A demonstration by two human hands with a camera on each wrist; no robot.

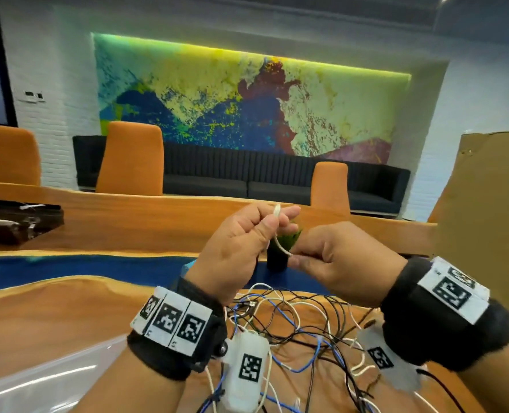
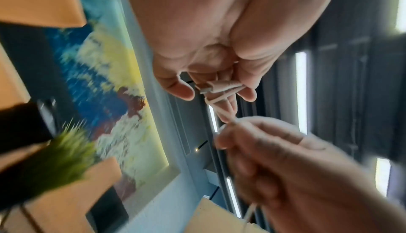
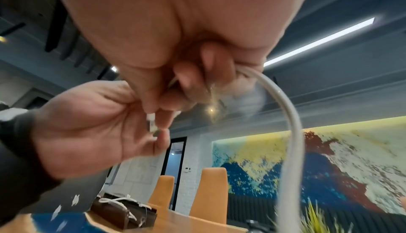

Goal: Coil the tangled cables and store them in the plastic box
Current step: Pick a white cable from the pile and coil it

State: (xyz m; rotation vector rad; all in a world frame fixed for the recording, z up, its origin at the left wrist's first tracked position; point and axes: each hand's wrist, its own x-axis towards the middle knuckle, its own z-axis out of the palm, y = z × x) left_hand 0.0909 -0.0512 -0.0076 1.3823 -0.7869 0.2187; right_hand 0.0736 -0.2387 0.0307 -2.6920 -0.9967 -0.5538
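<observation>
Both hands are raised above the table, holding one white cable (image 1: 280,246) between them. My left hand (image 1: 278,217) pinches its plug end (image 2: 219,87) with a short fold of cable between thumb and fingers. My right hand (image 1: 295,257) pinches the same cable a few centimetres lower, and the cable arcs down from it (image 3: 292,115). Beneath the wrists lies a tangle of black, white and blue cables (image 1: 295,320) on the wooden table (image 1: 68,311). A clear plastic surface (image 1: 38,380), blurred, shows at the lower left; I cannot tell whether it is the box.
A small green plant in a black pot (image 1: 277,260) stands just behind the hands. A brown case (image 1: 17,222) lies at the far left of the table. A cardboard sheet (image 1: 485,204) stands at the right. Orange chairs (image 1: 131,156) line the far edge.
</observation>
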